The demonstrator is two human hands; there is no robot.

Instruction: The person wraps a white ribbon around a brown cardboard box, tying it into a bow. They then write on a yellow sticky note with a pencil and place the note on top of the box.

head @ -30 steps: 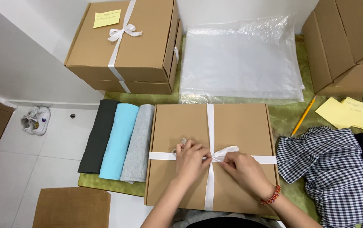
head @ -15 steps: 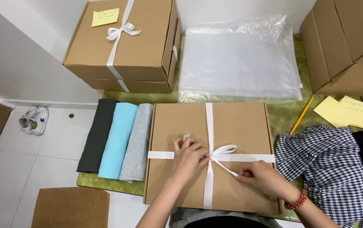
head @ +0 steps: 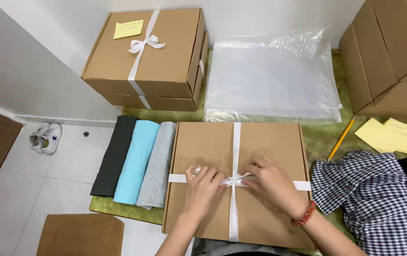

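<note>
Flat cardboard box (head: 265, 156) lies at the near edge of the surface (head: 324, 142), between three rolled cloths (head: 135, 163) toward the left edge and a checked shirt (head: 369, 194) toward the right. White ribbon (head: 235, 142) crosses the lid both ways; the crossing sits at mid-lid.

Left hand (head: 202, 187) and right hand (head: 272, 182) meet at that crossing. Left fingers (head: 213, 176) are curled narrow, pinching ribbon at the knot; the right fingers are likewise closed on the ribbon just right of it. The exact loop held is hidden under the fingertips.

Handling, judged: ribbon is light, limp and smooth, so likely to slip unless kept taut; best pinched close to the knot. Box looks stiff and light; the lid bears hand pressure without denting.

Far left corner: a second tied box (head: 151, 57) with a yellow note. Clear bags (head: 272, 76) lie along the far edge.
</note>
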